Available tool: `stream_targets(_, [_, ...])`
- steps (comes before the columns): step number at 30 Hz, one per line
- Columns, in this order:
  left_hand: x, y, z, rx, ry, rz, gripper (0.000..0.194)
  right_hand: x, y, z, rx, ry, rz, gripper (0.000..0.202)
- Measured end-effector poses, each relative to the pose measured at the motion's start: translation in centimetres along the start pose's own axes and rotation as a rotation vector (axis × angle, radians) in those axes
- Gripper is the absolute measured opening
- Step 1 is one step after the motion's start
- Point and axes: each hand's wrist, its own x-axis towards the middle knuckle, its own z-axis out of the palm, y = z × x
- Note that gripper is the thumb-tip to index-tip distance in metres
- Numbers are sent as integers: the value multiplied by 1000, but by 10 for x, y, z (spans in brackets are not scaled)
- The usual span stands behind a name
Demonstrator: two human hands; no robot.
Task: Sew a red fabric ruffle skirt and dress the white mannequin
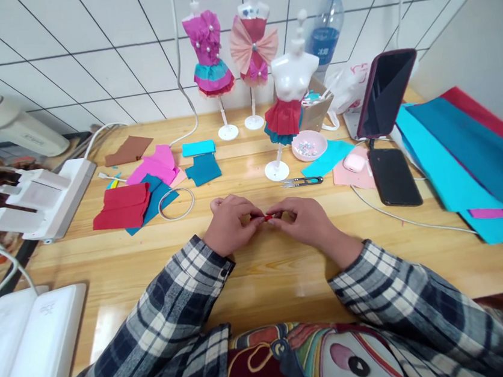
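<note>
Left hand (234,224) and right hand (306,221) at centre of frame, over tabletop (273,270); left grip drawn down to narrow pinch on left end of small red piece (268,217), which sits between hands; right grip likewise nearly closed, thumb and forefinger on right end; much of red piece hidden; at left of frame, folded red cloth (121,207) over blue cloth (158,200); right of centre, thread snips (302,181); at upper centre, dress form (293,78) in red-and-blue skirt.
</note>
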Motion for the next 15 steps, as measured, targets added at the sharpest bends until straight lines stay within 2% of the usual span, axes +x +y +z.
stream_targets(3, [1,2,-2,-75,-88,-76,12,2,-2,-1,25,-48,103,10])
stream_targets(6, [1,0,-1,-180,-202,-170,14,4,1,-2,106,-146,219,12])
stream_targets(10, [2,-1,3,-230,-240,-244,16,6,6,-2,150,-138,177,19])
stream_targets(15, [6,1,1,-198,-265,-268,15,11,8,0,80,-176,164,11])
